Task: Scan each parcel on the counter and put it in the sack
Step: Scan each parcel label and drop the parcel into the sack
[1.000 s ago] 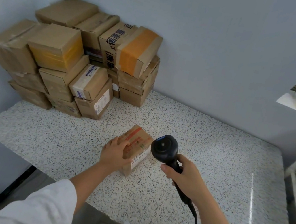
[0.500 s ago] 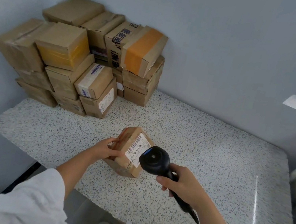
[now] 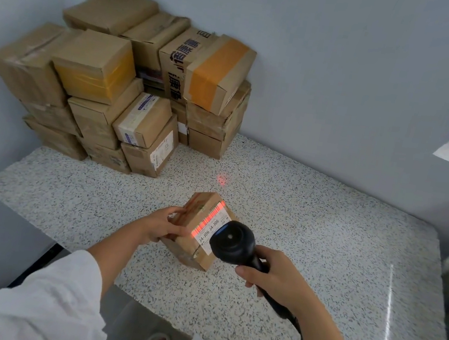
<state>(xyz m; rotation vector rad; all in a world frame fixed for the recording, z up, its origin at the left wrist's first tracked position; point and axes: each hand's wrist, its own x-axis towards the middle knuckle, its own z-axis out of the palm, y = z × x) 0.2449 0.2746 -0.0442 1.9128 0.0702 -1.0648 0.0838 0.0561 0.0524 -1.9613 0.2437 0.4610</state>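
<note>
Two hands forward | left hand (image 3: 163,227) fingers grip parcel (image 3: 191,248) | right hand (image 3: 274,277) fingers clasp scanner (image 3: 231,242)

Brown cardboard parcel (image 3: 195,241), matt black plastic scanner (image 3: 231,242), speckled stone counter (image 3: 309,240)

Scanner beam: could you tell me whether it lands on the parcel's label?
Yes, the red line crosses the barcode label on the parcel.

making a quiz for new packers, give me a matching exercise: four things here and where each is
1 small parcel
2 scanner
3 stacked boxes
4 red light spot

A gripped in the right hand
B piled in the back left corner
C on the counter beyond the small parcel
D held by the left hand

Pairs: 1-D, 2-A, 3-B, 4-C
</note>
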